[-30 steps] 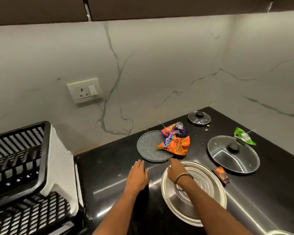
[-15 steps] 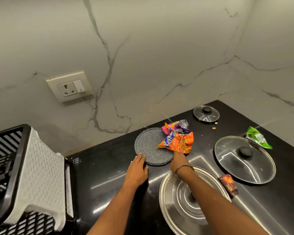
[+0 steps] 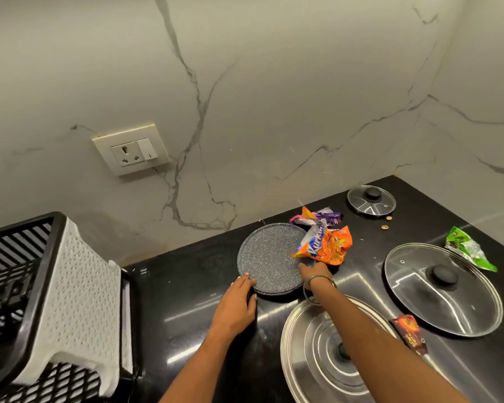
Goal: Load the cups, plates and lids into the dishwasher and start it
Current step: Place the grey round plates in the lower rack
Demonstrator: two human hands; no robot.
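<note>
the grey plate [image 3: 269, 257] lies flat on the black desk [image 3: 187, 286], near the wall. left hand [image 3: 235, 305] rests at the plate's near-left rim, fingers straight, its grip open, fingertips touching the edge. right hand [image 3: 314, 271] reaches the plate's right edge under the orange wrapper [image 3: 326, 245]; its grip i cannot tell. steel lid [image 3: 312, 353] lies near, big glass lid [image 3: 442, 289] right, small glass lid [image 3: 371, 199] far right. a rack [image 3: 27, 286] stands left.
</note>
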